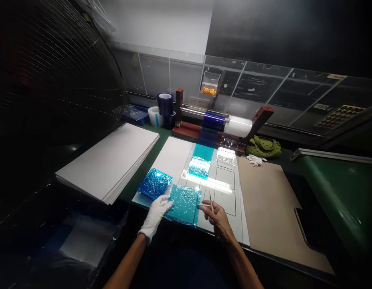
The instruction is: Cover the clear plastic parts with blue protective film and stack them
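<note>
My left hand [156,214], in a white glove, grips the left edge of a square teal film-covered sheet [182,204]. My bare right hand [215,216] has its fingertips at the sheet's right edge and holds a slim pointed tool [211,201], tip upward; its exact kind I cannot make out. Left of the sheet lies a stack of shiny blue film-covered pieces [155,182]. A strip of blue film [202,155] runs down from a blue roll [214,120] onto a white board with outlined rectangles [225,178].
A red-brown roll stand [189,131] also carries a clear film roll [239,126]. Tape rolls [165,105] stand at back left, beyond a paper stack [110,160]. Brown cardboard [264,200], a phone [312,228], a green pouch [262,147] and a white glove [255,160] lie right. A large fan [68,72] looms left.
</note>
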### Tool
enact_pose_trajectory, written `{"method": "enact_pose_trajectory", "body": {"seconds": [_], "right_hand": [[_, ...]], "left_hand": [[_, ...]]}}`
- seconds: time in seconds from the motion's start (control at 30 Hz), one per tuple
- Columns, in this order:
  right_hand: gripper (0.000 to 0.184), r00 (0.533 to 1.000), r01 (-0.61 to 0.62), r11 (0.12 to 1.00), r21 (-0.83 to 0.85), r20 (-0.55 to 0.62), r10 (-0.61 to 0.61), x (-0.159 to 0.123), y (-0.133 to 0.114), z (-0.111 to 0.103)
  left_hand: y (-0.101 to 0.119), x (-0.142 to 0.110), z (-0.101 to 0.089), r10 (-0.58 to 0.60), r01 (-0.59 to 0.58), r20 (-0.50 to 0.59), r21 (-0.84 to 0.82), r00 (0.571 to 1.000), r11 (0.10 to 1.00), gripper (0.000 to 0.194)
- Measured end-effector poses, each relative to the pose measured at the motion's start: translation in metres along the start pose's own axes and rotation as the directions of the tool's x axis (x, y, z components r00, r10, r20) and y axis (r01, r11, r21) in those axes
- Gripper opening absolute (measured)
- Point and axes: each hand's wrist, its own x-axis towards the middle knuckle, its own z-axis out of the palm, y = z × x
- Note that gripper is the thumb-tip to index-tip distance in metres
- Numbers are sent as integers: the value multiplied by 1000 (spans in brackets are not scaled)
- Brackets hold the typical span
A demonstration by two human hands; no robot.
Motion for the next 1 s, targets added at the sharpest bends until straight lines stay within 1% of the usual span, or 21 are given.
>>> {"method": "enact_pose_trajectory", "body": {"seconds": [0.07,0.17,0.27,0.37,0.43,0.53,0.7,0.77,0.8,0.87,0.93,0.97,1.0], "right_hand": [[51,999,6,1000,-7,-44,-6,-1,0,-3],[50,994,10,1000,-23,-105,-12,-1,5,-12],[50,988,12,1000,-15,-157,-14,-2,11,-20],[50,983,24,1000,13,-182,-21,-3,16,-25],[49,983,34,999,23,-183,-29,-3,17,-26],[48,983,41,999,28,-179,-35,-4,16,-29],[47,983,39,999,27,-179,-33,-6,15,-32],[47,983,41,999,21,-182,-37,-6,17,-36],[46,980,47,999,9,-194,-44,-5,18,-38],[47,967,70,996,-58,-241,-82,-1,25,-47],[47,940,99,976,-194,-303,-155,6,35,-62],[46,922,93,949,-303,-333,-196,10,42,-71],[44,903,61,904,-424,-363,-231,15,48,-82]], "left_hand": [[4,14,-21,18,-22,-99,-45,995,999,55],[11,40,-58,45,-64,-232,-76,972,995,51],[14,63,-87,47,-75,-289,-84,956,994,40],[11,80,-99,42,-65,-307,-67,951,996,28],[8,88,-100,43,-58,-318,-38,947,998,24],[3,94,-97,56,-52,-336,21,940,998,24],[6,93,-91,90,-40,-344,150,935,988,28],[13,88,-91,116,-31,-389,218,914,975,32],[17,84,-91,140,-28,-426,259,894,966,37],[28,76,-90,201,-19,-508,340,838,940,54],[40,67,-84,262,-21,-557,402,788,916,68],[45,63,-79,287,-33,-559,421,778,907,71],[49,60,-71,307,-53,-544,432,781,900,70]]}}
